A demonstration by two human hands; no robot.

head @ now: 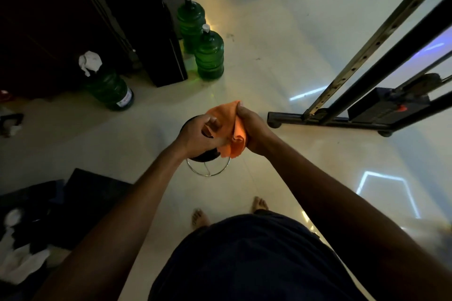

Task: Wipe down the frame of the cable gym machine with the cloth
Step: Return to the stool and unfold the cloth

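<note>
Gleaming pale tile floor, green water jugs.

Orange cloth bunched up mid-air, well apart from black cable machine frame standing at right.

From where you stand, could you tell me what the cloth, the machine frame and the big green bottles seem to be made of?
The cloth, gripped by both hands, looks like soft orange microfibre: it folds limply. The frame seems to be metal, one rail bare and shiny with holes, the other painted black. The green bottles look like translucent ribbed plastic.
</note>
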